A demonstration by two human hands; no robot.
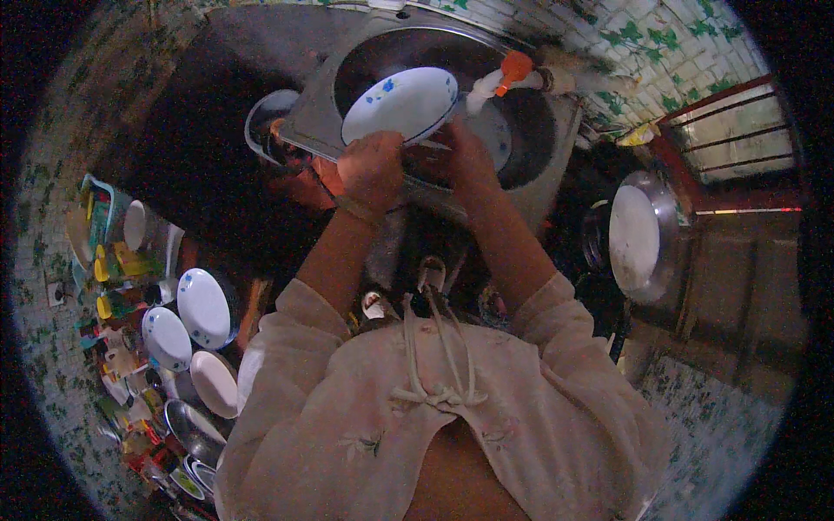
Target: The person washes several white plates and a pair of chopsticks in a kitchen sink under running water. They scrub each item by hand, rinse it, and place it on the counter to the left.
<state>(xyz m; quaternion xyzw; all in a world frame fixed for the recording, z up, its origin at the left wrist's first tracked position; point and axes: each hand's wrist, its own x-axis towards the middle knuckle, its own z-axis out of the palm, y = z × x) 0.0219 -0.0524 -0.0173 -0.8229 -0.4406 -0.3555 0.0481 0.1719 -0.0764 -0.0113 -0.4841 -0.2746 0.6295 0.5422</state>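
A white plate (401, 107) with blue flower prints is held tilted over a round metal sink basin (544, 150). My left hand (371, 166) grips its near rim. Close by its right end is my right hand (470, 156), blurred, with the fingers partly hidden; whether they grip the plate is unclear. A white tap (483, 90) with an orange handle (515, 67) reaches over the basin from the right. Below the spout, another pale plate (498, 133) with faint blue marks lies in the basin.
A pale bucket (268, 124) stands left of the sink. Farther left are flowered white dishes (204, 307), a metal bowl (194, 430) and assorted kitchenware. To the right is a wide metal pan (635, 241), near a barred window (736, 137).
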